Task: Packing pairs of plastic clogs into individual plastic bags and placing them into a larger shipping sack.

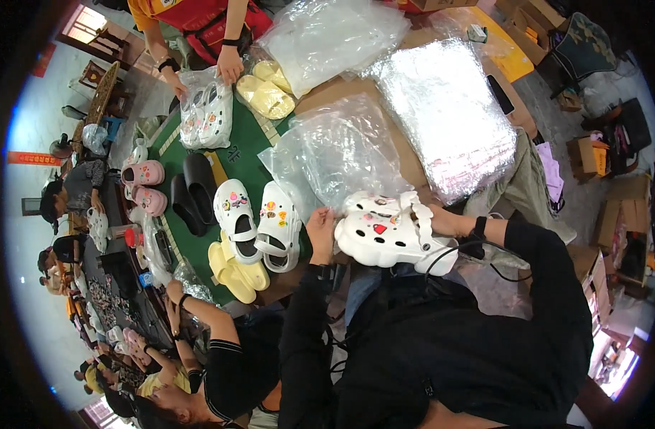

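Note:
A pair of white clogs (388, 244) with colourful charms is held in front of my body, one clog behind the other. My right hand (447, 223) is closed around them at the heel-strap end. At their toe end, the fingers of my left hand (320, 230) are pinched together on the near edge of a clear plastic bag (338, 154). The bag lies flat just beyond the clogs. Left of my left hand, another decorated white pair, a left clog (234, 211) and a right clog (279, 222), rests on the green table (234, 154).
Yellow slides (236, 270), black clogs (191, 193) and pink clogs (147, 187) are on the left. Across the table, a person's hands (229, 66) hold bagged white clogs (207, 118). A silver foil package (449, 114) lies ahead right. A co-worker's arm (209, 318) reaches in at left.

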`<state>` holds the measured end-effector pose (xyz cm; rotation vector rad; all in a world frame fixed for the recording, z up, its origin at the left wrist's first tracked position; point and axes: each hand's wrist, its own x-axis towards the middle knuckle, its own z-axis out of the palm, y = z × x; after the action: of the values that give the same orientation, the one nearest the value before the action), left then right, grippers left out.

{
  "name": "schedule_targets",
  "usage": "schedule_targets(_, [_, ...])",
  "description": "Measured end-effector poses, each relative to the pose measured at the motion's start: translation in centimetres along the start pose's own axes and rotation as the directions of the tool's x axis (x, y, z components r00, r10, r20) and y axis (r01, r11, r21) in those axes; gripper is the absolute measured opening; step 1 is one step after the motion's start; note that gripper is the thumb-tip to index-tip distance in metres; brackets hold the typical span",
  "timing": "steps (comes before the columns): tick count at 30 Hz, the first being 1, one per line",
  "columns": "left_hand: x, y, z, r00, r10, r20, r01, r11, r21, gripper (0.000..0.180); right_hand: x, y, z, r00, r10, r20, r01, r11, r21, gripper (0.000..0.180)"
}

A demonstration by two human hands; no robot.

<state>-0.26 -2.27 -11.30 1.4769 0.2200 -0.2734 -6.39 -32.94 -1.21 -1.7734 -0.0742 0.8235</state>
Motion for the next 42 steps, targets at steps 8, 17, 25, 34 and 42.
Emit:
schedule_targets(8, [1.1, 1.1, 3.1, 0.991, 0.124, -0.057, -0.12, 0.99, 0.071, 0.013, -1.4, 1.5, -0.5, 0.991, -0.019, -0.129, 0.048, 0.974, 0.223, 0.018])
schedule_targets(17, [2.0, 2.1, 1.0, 0.999, -0.035, 0.029, 0.029, 0.983, 0.182, 0.022, -0.2, 0.5, 0.1, 0.983, -0.178, 0.049, 0.173, 0.98, 0.095, 0.027])
schedule_targets(25, [0.5, 3.0, -0.8, 0.976, -0.042, 0.215, 0.039, 0.999, 0.016, 0.028, 1.5, -1.5, 0.5, 0.965, -0.187, -0.186, 0.209, 0.972, 0.107, 0.019])
schedule_targets(34, [-1.2, 6.2, 0.2, 0.982, 0.165, -0.095, -0.128, 0.942, 0.31, 0.023, 4.0, 0.8, 2.1, 0.919, -0.291, -0.267, 0.314, 0.948, 0.049, 0.026])
schedule_targets(42, [-2.8, 9.0, 1.9, 0.872, 0.488, 0.051, -0.415, 0.679, 0.605, 0.017, 3.7, -1.1, 3.7, 0.851, -0.326, -0.412, 0.379, 0.924, 0.052, 0.027])
